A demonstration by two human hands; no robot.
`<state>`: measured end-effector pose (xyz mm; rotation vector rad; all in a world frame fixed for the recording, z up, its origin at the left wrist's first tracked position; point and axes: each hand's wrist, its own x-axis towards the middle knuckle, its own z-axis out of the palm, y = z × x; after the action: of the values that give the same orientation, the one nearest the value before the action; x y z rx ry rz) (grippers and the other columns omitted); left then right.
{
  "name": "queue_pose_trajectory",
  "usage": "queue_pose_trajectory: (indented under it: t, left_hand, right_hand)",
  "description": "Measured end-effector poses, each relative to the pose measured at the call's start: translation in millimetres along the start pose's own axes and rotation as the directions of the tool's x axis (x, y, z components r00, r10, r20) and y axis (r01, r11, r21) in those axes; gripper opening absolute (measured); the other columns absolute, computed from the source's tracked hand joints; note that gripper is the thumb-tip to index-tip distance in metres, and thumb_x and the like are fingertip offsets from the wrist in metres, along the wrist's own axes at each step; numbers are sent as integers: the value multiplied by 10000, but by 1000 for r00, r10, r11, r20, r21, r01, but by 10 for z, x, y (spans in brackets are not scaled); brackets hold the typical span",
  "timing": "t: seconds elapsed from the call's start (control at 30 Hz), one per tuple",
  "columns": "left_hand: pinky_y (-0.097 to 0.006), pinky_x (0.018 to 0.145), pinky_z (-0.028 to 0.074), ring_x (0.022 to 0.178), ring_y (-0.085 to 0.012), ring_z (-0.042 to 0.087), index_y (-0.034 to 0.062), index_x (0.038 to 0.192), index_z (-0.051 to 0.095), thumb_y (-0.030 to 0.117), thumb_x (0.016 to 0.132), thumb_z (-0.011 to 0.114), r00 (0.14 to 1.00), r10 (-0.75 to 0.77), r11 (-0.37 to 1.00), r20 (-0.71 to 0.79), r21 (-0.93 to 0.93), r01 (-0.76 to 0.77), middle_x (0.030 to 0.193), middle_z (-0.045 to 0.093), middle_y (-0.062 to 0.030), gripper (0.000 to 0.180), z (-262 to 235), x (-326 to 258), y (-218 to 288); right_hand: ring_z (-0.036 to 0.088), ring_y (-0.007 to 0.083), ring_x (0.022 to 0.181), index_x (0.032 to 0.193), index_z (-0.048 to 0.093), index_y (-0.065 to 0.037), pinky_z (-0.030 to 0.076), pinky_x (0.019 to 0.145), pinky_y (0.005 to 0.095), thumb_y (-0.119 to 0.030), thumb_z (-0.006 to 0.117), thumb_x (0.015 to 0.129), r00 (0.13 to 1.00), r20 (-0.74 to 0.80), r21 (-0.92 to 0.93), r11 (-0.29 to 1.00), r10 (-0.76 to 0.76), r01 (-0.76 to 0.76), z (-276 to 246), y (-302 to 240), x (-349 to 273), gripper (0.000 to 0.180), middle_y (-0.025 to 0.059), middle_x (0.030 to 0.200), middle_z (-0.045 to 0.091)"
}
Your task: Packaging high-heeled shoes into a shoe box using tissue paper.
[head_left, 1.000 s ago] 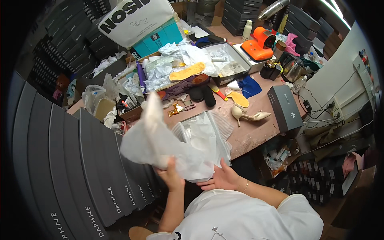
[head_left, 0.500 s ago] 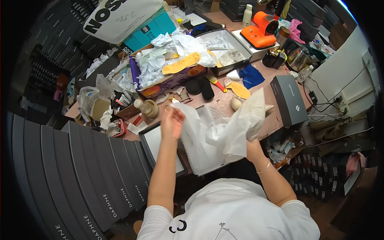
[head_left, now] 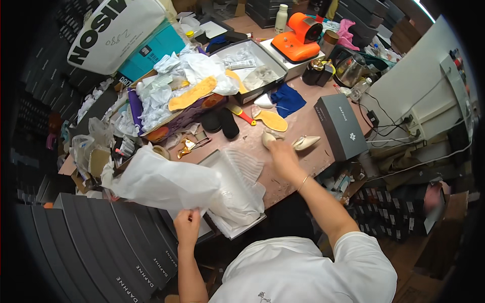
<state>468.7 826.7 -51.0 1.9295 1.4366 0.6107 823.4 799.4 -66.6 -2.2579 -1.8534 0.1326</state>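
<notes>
My left hand (head_left: pixel 187 224) pinches the near edge of a sheet of white tissue paper (head_left: pixel 164 182) and holds it out to the left over the stacked boxes. An open white shoe box (head_left: pixel 230 189) lined with more tissue lies at the table's front edge. My right hand (head_left: pixel 283 154) reaches across the brown table (head_left: pixel 303 123) and rests on a cream high-heeled shoe (head_left: pixel 270 137). A second cream shoe (head_left: pixel 306 143) lies just to its right, pointing right.
A dark grey shoe box (head_left: pixel 341 126) stands right of the shoes. Behind are tan insoles (head_left: pixel 273 120), black pads (head_left: pixel 220 122), a blue cloth (head_left: pixel 287 99), a purple box full of crumpled paper (head_left: pixel 177 96), an orange device (head_left: pixel 300 38). Grey boxes (head_left: pixel 101 237) are stacked at left.
My left hand has swung the tissue sheet from the right side over to the left. My right hand let go of the paper and reached forward to the cream shoe.
</notes>
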Motion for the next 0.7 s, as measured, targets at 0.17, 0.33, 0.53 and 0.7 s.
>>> queue_pose_trajectory:
  t: [0.17, 0.33, 0.53, 0.7]
  left_hand:
    - [-416, 879, 434, 1023, -349, 546, -5, 861, 599, 50, 807, 635, 987, 147, 978, -58, 158, -136, 1166, 543, -194, 85, 13, -126, 201]
    - [-345, 981, 410, 1134, -239, 529, -10, 1213, 539, 304, 972, 522, 868, -202, 419, 454, -761, 495, 1244, 537, -142, 396, 378, -213, 285]
    - [-448, 965, 439, 1092, -276, 537, 63, 1213, 473, 485, 865, 557, 768, -122, -536, 628, -693, 482, 1150, 543, -128, 553, 714, -56, 832]
    - [-440, 910, 481, 996, -250, 566, 47, 1167, 482, 399, 846, 578, 820, -300, -393, 488, -846, 359, 1076, 553, -124, 485, 604, -9, 703]
  right_hand:
    - [480, 323, 1202, 1067, 609, -102, 236, 1063, 591, -199, 708, 737, 863, 455, -287, 954, 220, -91, 804, 1484, 1, 358, 117, 1101, 621]
    - [423, 327, 1257, 1108, 644, -157, 279, 1083, 497, -86, 695, 730, 965, 49, 531, 825, -259, 194, 58, 544, -271, 388, 162, 1259, 505]
    - [311, 331, 1363, 1321, 497, -110, 292, 1101, 424, -93, 612, 851, 846, 75, 842, 489, -528, 230, -239, -742, -739, 484, 148, 1412, 392]
    - [305, 237, 1372, 1464, 260, -59, 311, 1093, 413, -161, 710, 806, 921, 309, 815, -433, -239, -385, -542, -568, -1326, 804, 91, 1515, 245]
